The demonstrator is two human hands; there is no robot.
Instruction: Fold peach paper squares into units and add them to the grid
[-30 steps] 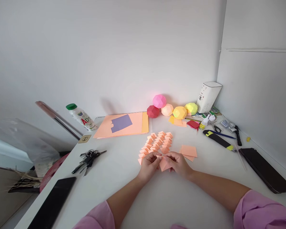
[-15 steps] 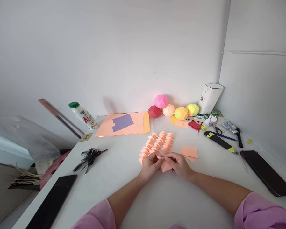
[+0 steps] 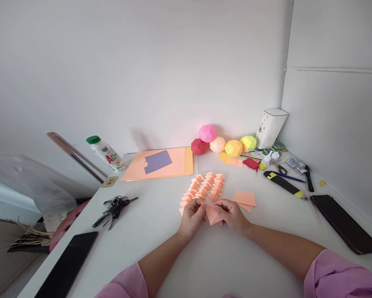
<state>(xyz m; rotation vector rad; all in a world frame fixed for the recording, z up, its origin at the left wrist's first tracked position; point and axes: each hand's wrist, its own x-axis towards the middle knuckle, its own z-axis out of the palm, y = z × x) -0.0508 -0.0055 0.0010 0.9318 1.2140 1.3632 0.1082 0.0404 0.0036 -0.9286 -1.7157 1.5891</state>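
A small folded piece of peach paper (image 3: 213, 216) hangs between my two hands with one corner pointing down. My right hand (image 3: 232, 215) pinches it at the upper right, thumb in front and fingers partly behind. My left hand (image 3: 190, 218) is closed at its upper left edge; exactly where those fingertips meet the paper is hard to make out. Just beyond my hands stand rows of folded peach paper units (image 3: 203, 188), partly covered by my left hand. Square peach sheets (image 3: 245, 198) lie to the right of my right hand.
Faceted paper balls (image 3: 217, 144) line the wall. Large peach sheets (image 3: 136, 165) carry a purple paper piece (image 3: 158, 161). Keys (image 3: 116, 209), a black slab (image 3: 68, 265) and a bottle (image 3: 107, 154) are left; a utility knife (image 3: 283, 184), glue bottle (image 3: 264, 162) and black case (image 3: 346, 223) are right.
My left thumb and fingers have slid left, off the front of the paper to its edge, so more of it shows. My right hand keeps its pinch. The whole view has shifted slightly.
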